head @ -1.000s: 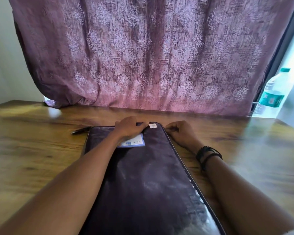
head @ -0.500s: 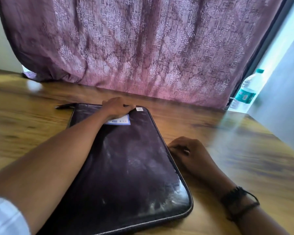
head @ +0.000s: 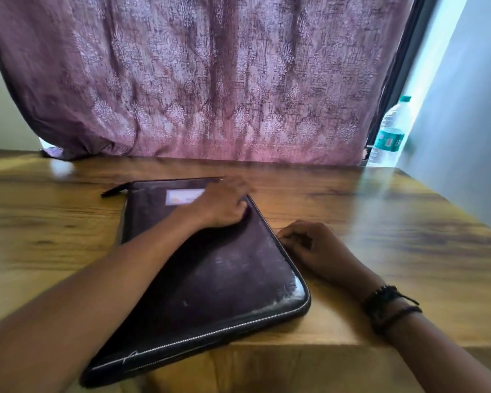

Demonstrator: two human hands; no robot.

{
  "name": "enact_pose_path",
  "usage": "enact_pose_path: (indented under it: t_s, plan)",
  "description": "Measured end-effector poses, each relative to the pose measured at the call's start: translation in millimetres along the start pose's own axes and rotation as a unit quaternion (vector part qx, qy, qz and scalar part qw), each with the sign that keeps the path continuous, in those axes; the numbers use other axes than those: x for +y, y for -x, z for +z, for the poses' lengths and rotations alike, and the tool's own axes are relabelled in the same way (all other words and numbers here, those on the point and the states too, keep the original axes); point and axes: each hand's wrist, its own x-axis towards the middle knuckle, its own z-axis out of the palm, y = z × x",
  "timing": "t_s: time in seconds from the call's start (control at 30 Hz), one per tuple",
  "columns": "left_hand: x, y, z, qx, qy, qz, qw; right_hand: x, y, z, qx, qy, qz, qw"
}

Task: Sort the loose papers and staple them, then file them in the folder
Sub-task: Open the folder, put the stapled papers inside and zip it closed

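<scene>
A dark zippered folder (head: 210, 273) lies shut on the wooden table (head: 394, 251), its near corner reaching past the table's front edge. A pale label (head: 182, 196) sits near its far end. My left hand (head: 224, 205) rests on top of the folder by its far right corner, fingers spread loosely and blurred. My right hand (head: 306, 245) is against the folder's right edge, about halfway along. Its fingers are curled and pinch at the zipper line; the pull itself is hidden. No loose papers or stapler are in view.
A dark pen (head: 114, 191) lies at the folder's far left corner. A plastic water bottle (head: 389, 134) stands at the back right beside a purple patterned curtain (head: 210, 80). A grey wall is on the right. The table's front edge runs just below my right wrist.
My right hand has slid along the folder's right edge from the far corner toward me. My left hand has shifted right, off the label, toward the far right corner.
</scene>
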Motion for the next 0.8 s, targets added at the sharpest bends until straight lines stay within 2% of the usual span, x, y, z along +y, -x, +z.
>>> enact_pose_path:
  t_s: [0.07, 0.13, 0.23, 0.37, 0.63, 0.8]
  plan:
    - [35.1, 19.7, -2.3, -0.041, 0.052, 0.098, 0.993, -1.2, 0.3, 1.5, 0.004, 0.002, -0.009, 1.000]
    - [65.5, 36.1, -5.8, -0.066, 0.049, 0.120, 0.989, -4.6, 2.2, 1.6, 0.013, 0.003, -0.016, 1.000]
    - [80.6, 40.7, -10.7, -0.034, 0.007, 0.079, 0.996, -7.2, 5.1, 1.9, 0.028, -0.001, -0.011, 1.000]
    - [75.3, 35.7, -4.0, -0.005, 0.043, 0.073, 0.996, -9.5, 6.9, 2.5, 0.032, 0.005, -0.011, 0.999]
    - [69.7, 23.1, 10.6, -0.030, 0.087, 0.019, 0.996, -14.7, 15.3, -0.4, 0.033, 0.026, 0.019, 0.999]
    - [72.9, 24.6, 9.5, -0.034, 0.077, 0.012, 0.996, -33.5, 77.1, -18.8, 0.030, 0.034, 0.029, 0.999]
